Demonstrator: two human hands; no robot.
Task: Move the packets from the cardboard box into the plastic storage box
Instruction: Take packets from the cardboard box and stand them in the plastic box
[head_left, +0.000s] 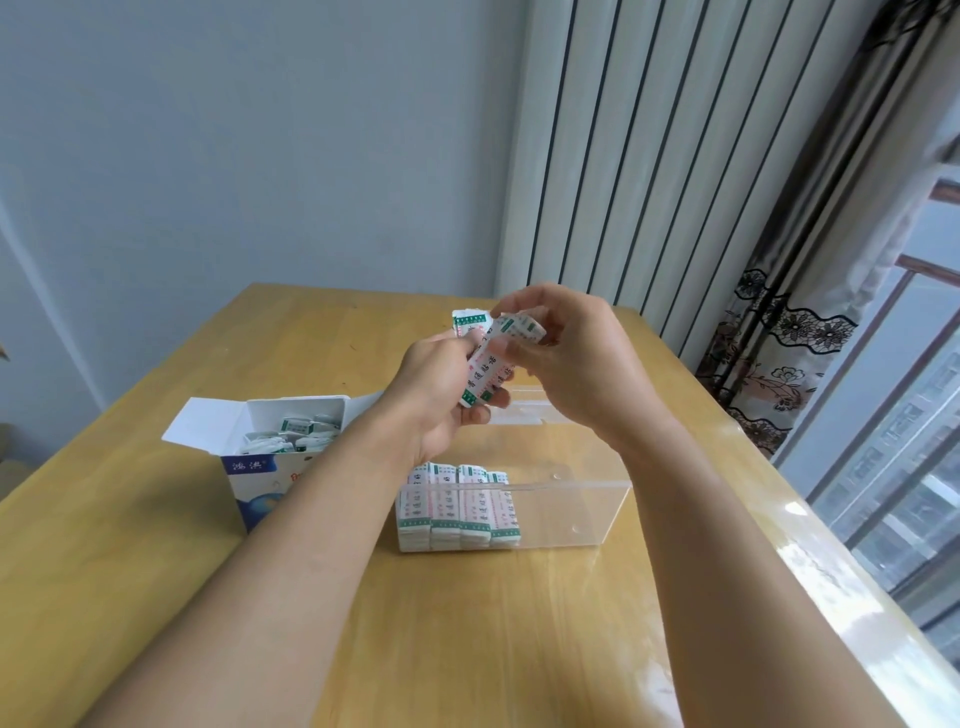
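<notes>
- Both hands, left (441, 395) and right (566, 358), gripped a bunch of packets (485, 364) above the plastic storage box (587, 512).
- More remained in the cardboard box (260, 483).
- Mid-transfer, apparently; next they needed squaring and lowering beside the standing rows (457, 506).

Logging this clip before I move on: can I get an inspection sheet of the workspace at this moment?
Surface: wooden table, glossy right edge.
Job's things: open cardboard box with loose packets inside; clear plastic storage box holding four upright stacks at its left end.
Clutter: nothing seen.
Grippers: left hand and right hand both hold a bundle of packets above the storage box.
Cables: nothing seen.
Surroundings: radiator, curtain, window.
</notes>
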